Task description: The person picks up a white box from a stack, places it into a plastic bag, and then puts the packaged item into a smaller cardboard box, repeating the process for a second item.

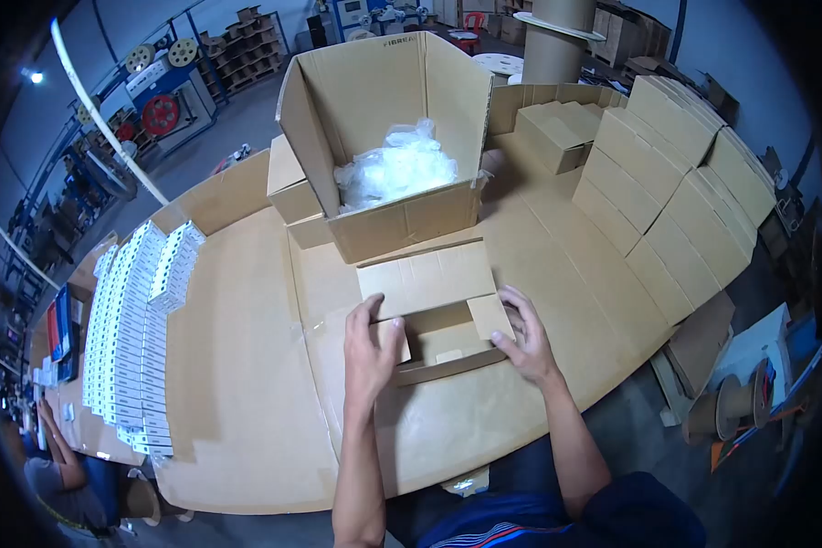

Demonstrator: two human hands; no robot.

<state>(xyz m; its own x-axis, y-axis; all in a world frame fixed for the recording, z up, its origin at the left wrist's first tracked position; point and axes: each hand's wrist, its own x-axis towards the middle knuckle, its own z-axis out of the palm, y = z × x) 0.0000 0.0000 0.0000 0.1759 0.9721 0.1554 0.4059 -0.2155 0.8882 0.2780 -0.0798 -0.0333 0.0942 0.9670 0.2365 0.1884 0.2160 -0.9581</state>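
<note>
A small cardboard box (438, 320) lies on the cardboard-covered table (247, 365) in front of me, its long lid raised on the far side. My left hand (373, 347) grips the box's left end, thumb at the left end flap. At the right end my right hand (527, 336) holds the box, with the thumb on the right end flap (490, 317). The part of the box's inside that shows holds nothing I can make out. Just beyond stands a large open carton (406, 228) with clear plastic bags (399, 166) in it.
Rows of small white boxes (128, 338) stand at the left. Stacked brown cartons (667, 192) fill the right side, with more cartons (557, 132) behind. Another person (59, 475) sits at the lower left. Cable reels (726, 408) lie at the far right.
</note>
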